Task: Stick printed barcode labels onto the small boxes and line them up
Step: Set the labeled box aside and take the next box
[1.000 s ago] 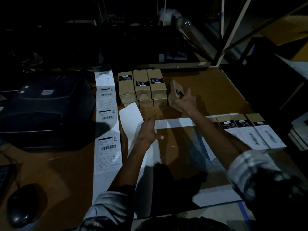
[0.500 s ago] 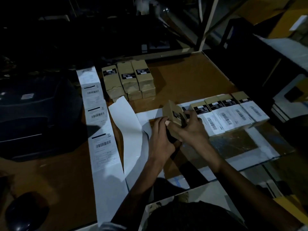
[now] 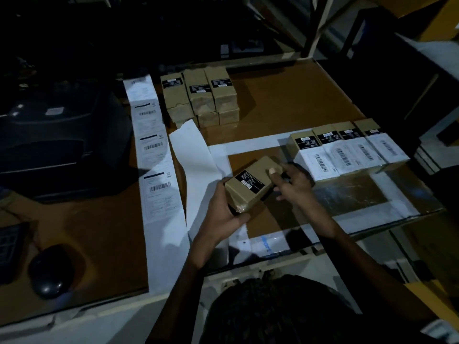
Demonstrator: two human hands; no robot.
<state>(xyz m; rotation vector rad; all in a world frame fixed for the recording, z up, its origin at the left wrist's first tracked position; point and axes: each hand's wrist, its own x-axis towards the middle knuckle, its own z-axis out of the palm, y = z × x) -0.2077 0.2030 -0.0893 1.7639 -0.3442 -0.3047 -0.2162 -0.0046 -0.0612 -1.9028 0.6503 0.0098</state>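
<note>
Your brown table (image 3: 285, 100) carries a stack of small brown boxes (image 3: 200, 98) at the far middle. A strip of printed barcode labels (image 3: 154, 155) runs near to far on the left, just beside a dark printer (image 3: 57, 142). Bare white backing paper (image 3: 196, 165) lies right of the strip. Four labelled boxes (image 3: 347, 147) sit side by side on the right. A mouse (image 3: 51, 270) rests near left.

This looks like a dim packing station in a warehouse. To the left of the left hand (image 3: 223, 214), a long white strip of printed barcode labels (image 3: 155, 155) runs beside a dark label printer (image 3: 57, 142). Beyond the hands stand plain brown cardboard boxes (image 3: 200, 98), and behind them a metal shelving frame (image 3: 315, 28) rises.
</note>
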